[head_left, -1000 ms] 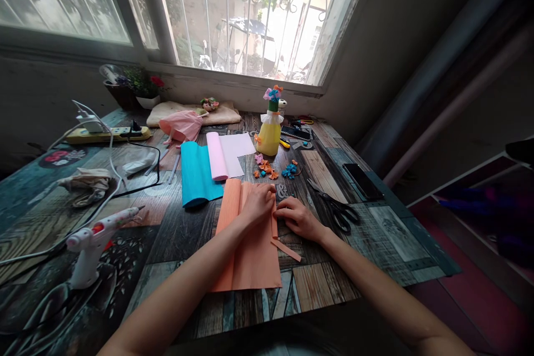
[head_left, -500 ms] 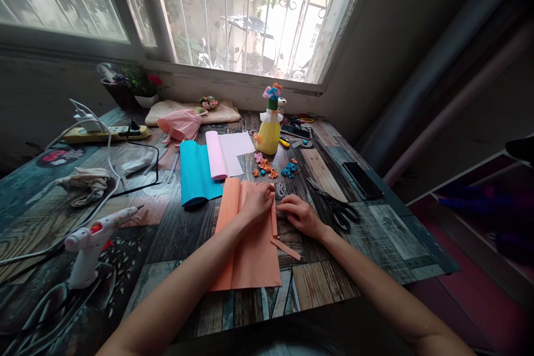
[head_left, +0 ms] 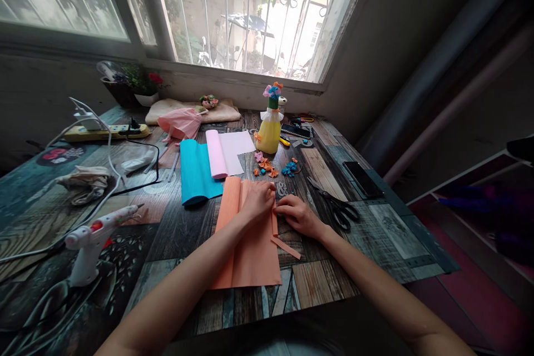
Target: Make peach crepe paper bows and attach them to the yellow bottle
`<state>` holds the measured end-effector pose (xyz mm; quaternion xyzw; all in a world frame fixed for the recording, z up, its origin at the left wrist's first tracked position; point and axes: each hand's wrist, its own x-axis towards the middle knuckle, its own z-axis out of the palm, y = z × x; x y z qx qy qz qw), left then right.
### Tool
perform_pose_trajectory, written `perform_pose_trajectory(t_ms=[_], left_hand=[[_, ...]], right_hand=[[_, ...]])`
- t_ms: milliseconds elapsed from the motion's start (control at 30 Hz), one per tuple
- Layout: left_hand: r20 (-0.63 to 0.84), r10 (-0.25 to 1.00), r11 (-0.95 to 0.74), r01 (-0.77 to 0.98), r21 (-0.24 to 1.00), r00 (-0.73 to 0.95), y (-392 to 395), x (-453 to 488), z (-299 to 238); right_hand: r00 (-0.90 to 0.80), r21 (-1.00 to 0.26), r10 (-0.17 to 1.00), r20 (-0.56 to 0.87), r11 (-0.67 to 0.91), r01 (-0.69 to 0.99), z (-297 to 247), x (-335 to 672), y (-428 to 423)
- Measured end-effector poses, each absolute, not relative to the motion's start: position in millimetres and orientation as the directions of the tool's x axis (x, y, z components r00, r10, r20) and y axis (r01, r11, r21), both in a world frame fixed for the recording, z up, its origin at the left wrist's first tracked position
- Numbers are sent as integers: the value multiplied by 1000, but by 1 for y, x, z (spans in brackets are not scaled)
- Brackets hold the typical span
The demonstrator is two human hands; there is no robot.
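A sheet of orange crepe paper [head_left: 256, 261] lies in front of me, its left side still rolled and a narrow folded strip [head_left: 275, 226] along its right edge. My left hand [head_left: 261, 200] rests on the upper part of the sheet, fingers closed at the top of that fold. From the right, my right hand [head_left: 301, 217] has its curled fingertips pressed together on the same folded edge. A loose orange paper strip [head_left: 287, 248] lies just below my right hand. Black scissors [head_left: 336, 206] lie to the right of that hand.
Blue [head_left: 197, 172] and pink [head_left: 216, 154] crepe rolls lie behind the orange sheet. Small paper flowers [head_left: 266, 164] sit before a yellow decorated bottle [head_left: 269, 133]. A glue gun [head_left: 89, 242] with cables stands at left, a phone [head_left: 362, 179] at right. A doll [head_left: 181, 122] lies near the window.
My right hand's fingertips have shifted slightly left onto the folded paper edge. My left hand stays in almost the same place.
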<state>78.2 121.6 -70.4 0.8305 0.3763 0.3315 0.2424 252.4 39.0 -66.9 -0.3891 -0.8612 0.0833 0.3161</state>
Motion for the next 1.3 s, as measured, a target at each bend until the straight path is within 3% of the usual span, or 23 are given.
perform_pose_trajectory(t_ms=[267,567,1300], left_hand=[[366,780,-605,461,650,507,123,77,-74],[368,786,-598,465,652,496,121,78,-68],[325,824,-559,572,601,463,116,75,-60]], right_hand=[[-396,-473,755,522,643,603,-70,254,40],[-492,-395,725,482,681,617,-67,253,39],[-499,-400,735,460,673,622,-66,253,39]])
